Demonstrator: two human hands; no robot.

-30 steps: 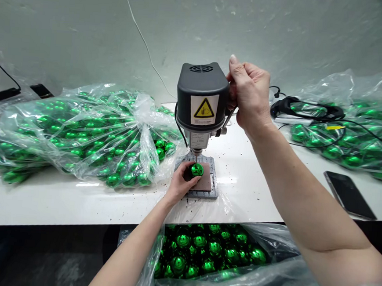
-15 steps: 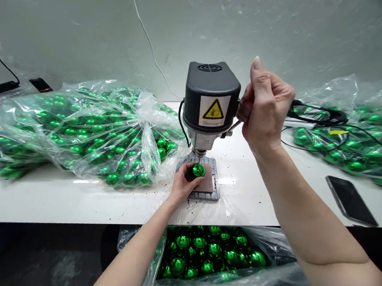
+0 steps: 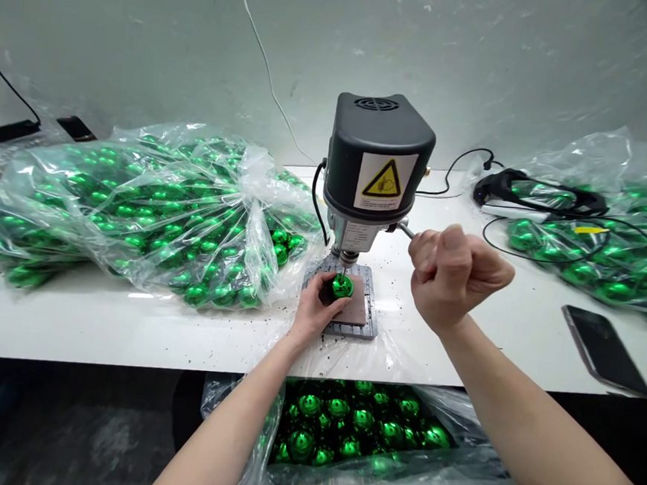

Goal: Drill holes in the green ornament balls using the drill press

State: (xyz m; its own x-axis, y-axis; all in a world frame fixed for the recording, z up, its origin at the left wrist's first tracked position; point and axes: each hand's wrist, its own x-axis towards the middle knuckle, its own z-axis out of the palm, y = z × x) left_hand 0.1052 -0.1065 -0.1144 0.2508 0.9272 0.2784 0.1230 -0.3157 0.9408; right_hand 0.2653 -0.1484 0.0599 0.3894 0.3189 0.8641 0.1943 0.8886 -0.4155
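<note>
A small black drill press (image 3: 381, 150) with a yellow warning label stands on the white table. My left hand (image 3: 318, 308) grips a shiny green Christmas ball (image 3: 343, 286) between thumb and fingers, on a brown pad (image 3: 356, 309) over the grey base plate (image 3: 370, 328). Right above the ball is the drill bit, its tip at the ball's top; how deep it sits I cannot tell. My right hand (image 3: 455, 275) is closed round the end of the press's feed lever (image 3: 406, 230), whose grip is hidden by my fingers.
Clear plastic bags of green balls lie at left (image 3: 151, 221) and right (image 3: 626, 244). An opened bag of balls (image 3: 362, 421) sits below the table's front edge. A phone (image 3: 606, 351) and a black headband-like device (image 3: 540, 192) with cables lie at right. Dark shavings dot the tabletop.
My right hand has swung the lever downward, and the press head has come down toward the ball. My left hand still holds the ball on the pad. The camera view has shifted slightly.
</note>
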